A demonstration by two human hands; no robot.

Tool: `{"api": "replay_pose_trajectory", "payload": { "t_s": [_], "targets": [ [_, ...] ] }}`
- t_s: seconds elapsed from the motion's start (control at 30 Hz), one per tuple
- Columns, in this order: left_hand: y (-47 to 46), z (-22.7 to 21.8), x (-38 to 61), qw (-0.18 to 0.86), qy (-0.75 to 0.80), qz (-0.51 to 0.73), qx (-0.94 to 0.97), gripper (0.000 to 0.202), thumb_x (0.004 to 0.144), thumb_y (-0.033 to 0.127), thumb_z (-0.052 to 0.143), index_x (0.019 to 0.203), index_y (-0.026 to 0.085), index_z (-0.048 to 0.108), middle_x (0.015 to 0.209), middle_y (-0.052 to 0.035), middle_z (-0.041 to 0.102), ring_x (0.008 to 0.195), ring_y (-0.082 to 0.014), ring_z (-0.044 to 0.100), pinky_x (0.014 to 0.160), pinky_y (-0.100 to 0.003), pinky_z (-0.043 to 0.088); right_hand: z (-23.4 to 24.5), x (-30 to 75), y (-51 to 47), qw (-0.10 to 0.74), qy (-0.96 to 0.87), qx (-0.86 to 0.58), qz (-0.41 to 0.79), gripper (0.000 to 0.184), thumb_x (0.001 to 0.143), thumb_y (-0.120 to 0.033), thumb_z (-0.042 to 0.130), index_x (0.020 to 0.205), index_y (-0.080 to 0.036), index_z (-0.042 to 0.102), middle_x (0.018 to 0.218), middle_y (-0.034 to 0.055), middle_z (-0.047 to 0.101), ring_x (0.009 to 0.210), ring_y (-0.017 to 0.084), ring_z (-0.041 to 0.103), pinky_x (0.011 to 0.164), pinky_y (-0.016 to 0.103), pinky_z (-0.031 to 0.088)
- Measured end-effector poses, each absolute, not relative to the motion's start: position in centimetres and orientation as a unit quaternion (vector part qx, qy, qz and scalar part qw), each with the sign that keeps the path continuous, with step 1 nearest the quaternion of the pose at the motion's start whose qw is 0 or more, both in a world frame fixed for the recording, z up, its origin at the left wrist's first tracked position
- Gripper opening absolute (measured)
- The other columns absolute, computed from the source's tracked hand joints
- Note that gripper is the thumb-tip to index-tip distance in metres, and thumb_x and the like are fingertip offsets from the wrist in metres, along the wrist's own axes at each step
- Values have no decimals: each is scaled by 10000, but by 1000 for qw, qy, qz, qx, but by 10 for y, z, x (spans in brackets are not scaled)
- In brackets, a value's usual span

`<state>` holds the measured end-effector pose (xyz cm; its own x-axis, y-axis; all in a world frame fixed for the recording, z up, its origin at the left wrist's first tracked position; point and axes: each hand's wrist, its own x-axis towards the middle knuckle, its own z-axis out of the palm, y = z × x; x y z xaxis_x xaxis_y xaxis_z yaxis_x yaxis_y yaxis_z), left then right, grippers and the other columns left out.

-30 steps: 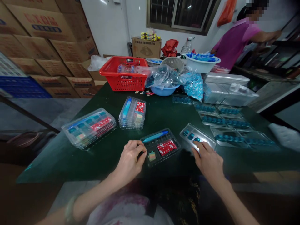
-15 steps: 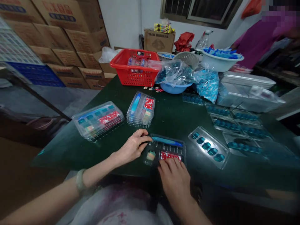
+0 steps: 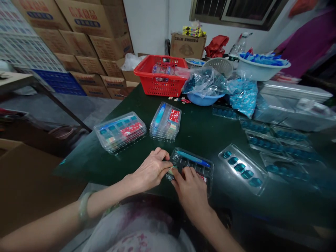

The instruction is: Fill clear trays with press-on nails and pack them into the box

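Head view: tray point(image 3: 202, 170) lengthwise left-to-right

The pen point(image 3: 193, 158) is light and deep blue, the cards point(image 3: 131, 129) white-flecked red, the tabletop point(image 3: 202, 131) dark green.

Single head-worn view, looking forward and down across the tabletop point(image 3: 207, 134). Left hand point(image 3: 151, 169) and right hand point(image 3: 193, 192) close, low centre; cartons point(image 3: 86, 17) upper left and window point(image 3: 238, 12) up top, farther off.
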<state>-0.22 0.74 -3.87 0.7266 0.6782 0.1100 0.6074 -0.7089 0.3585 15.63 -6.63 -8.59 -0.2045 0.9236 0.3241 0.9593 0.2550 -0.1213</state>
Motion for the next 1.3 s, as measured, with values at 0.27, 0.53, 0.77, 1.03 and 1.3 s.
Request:
{"api": "replay_pose_trajectory", "payload": {
  "t_s": [0.27, 0.53, 0.77, 1.03, 1.3],
  "targets": [
    [8, -22, 22, 33, 326, -25, 945, 139, 761, 150, 505, 662, 142, 602, 834, -110, 510, 825, -247, 426, 641, -372, 330, -100, 158, -66, 215, -773, -593, -73, 245, 846, -246, 547, 1089, -235, 575, 747, 42, 511, 726, 200, 466, 587, 311, 362],
    [14, -22, 23, 157, 377, 23, 913, 54, 760, 188, 532, 755, 161, 578, 885, -64, 509, 846, -209, 438, 710, -331, 388, -100, 158, -68, 260, -756, -600, -32, 214, 868, -262, 507, 1061, -190, 566, 801, 52, 557, 781, 213, 497, 674, 335, 407],
    [2, -30, 24, 176, 377, 102, 903, 77, 707, 96, 526, 718, 171, 539, 757, -35, 534, 763, -182, 458, 660, -293, 395, -107, 160, -68, 320, -735, -598, -20, 397, 868, -329, 498, 1191, -99, 468, 926, 114, 606, 861, 241, 529, 747, 367, 441],
    [-2, -46, 14, 358, 438, 252, 785, 78, 729, 146, 537, 792, 183, 565, 745, 7, 523, 660, -113, 485, 586, -228, 407, -90, 168, -68, 365, -710, -589, 127, 348, 879, -285, 435, 1199, -152, 470, 899, 87, 583, 820, 213, 541, 720, 338, 433],
    [-5, -34, 12, 547, 406, 282, 675, 141, 741, 262, 610, 802, 135, 603, 682, 5, 520, 610, -95, 461, 569, -214, 387, -75, 172, -59, 445, -638, -551, 303, 205, 878, -270, 454, 979, -185, 611, 778, 27, 576, 678, 143, 525, 602, 243, 397]
  ]
}}
